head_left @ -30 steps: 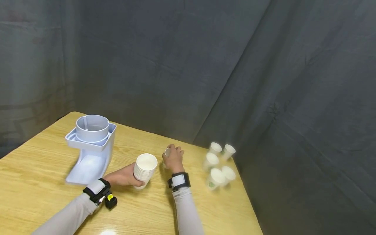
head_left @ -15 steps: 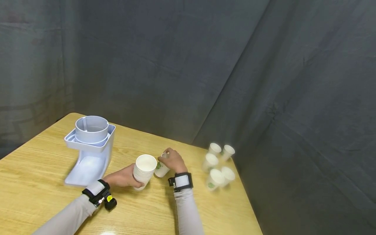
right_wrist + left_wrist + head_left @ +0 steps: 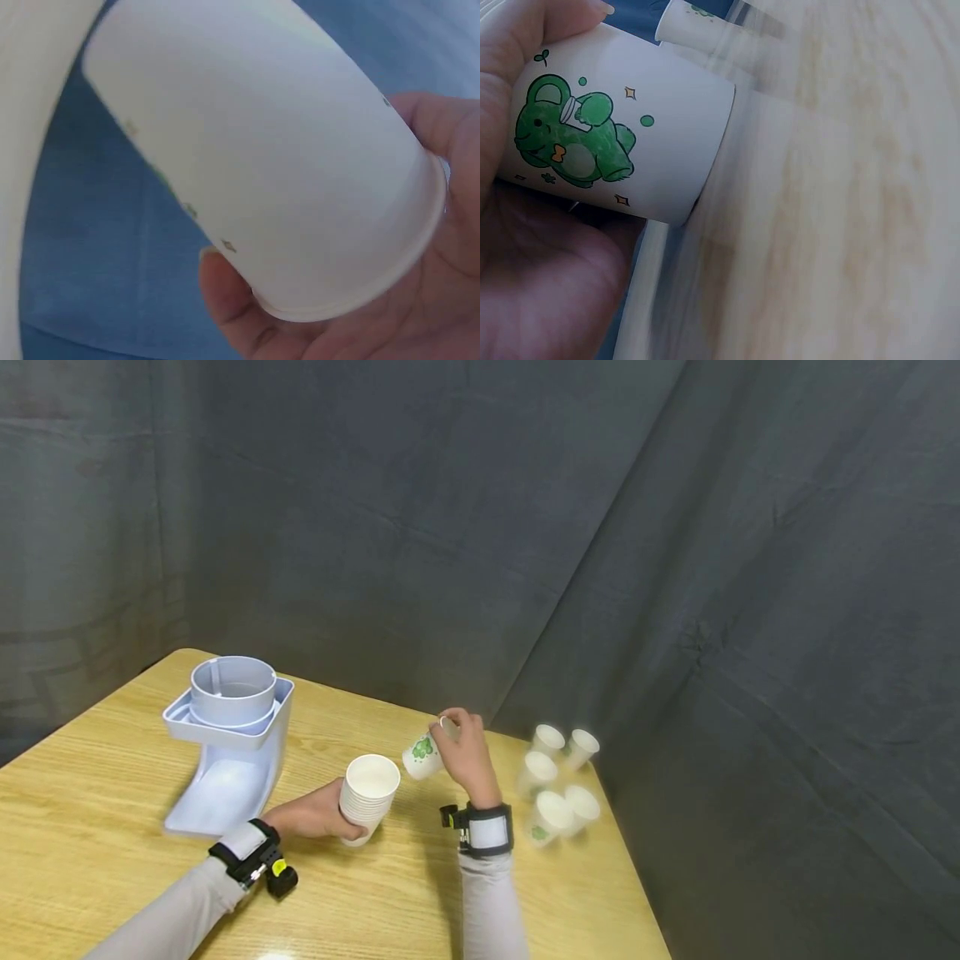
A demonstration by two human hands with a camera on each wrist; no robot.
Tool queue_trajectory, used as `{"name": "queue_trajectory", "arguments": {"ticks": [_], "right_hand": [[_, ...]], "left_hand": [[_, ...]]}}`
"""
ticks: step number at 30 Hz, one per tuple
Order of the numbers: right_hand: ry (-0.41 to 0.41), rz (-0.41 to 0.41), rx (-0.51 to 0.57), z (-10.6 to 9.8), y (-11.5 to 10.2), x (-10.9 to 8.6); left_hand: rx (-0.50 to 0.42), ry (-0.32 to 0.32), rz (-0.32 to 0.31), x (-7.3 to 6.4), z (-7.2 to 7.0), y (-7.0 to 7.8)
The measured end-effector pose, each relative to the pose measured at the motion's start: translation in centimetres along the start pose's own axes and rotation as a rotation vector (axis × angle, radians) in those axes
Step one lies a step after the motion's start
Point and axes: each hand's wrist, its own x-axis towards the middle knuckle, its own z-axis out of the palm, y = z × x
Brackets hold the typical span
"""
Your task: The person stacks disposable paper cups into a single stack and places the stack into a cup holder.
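In the head view my left hand (image 3: 315,812) grips a stack of nested white paper cups (image 3: 371,802), upright with the mouth up. The left wrist view shows a green bear print on the stack's outer cup (image 3: 667,142), with my fingers and thumb around it. To the right, my right hand (image 3: 468,758) pinches a single paper cup (image 3: 422,758) by its rim end. That cup is tilted, its base pointing left toward the stack and a green print on its side. In the right wrist view the cup (image 3: 270,157) lies between thumb and fingers (image 3: 225,289).
A pale plastic stand with a round holder (image 3: 232,702) on top and a curved chute below stands on the wooden table (image 3: 352,910) at left. Several paper cups (image 3: 553,814) stand near the right edge. A dark grey curtain (image 3: 420,527) hangs behind and at right.
My right hand first shifts slightly left and down with its cup, then rises away to the back right, still holding it, the cup now more tilted. The left hand and stack stay nearly still.
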Motion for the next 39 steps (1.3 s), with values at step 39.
{"name": "queue_trajectory", "arguments": {"ticks": [39], "right_hand": [[-0.451,-0.442,-0.264,2.1,-5.0,-3.0]], "left_hand": [[0.033,-0.043,0.003,0.1,-0.4,0.1]]}}
